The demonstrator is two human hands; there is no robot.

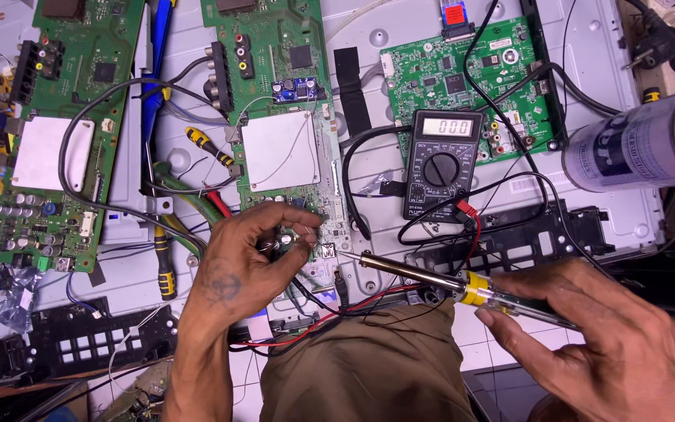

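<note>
My left hand point(248, 254) rests on the lower end of a green circuit board point(279, 86), fingers pinched on a small part at its edge; what the part is I cannot tell. My right hand point(595, 336) grips a soldering iron point(431, 279) with a yellow collar, its tip pointing left at the board's lower right corner, close to my left fingertips. Red and black wires point(337, 309) run under the iron across my lap.
A black digital multimeter point(441, 162) lies right of the board, its leads looping around. More green boards lie at the left point(56, 133) and upper right point(462, 74). Pliers point(211, 148), a black plastic frame point(95, 336) and a cylindrical can point(642, 144) surround the work.
</note>
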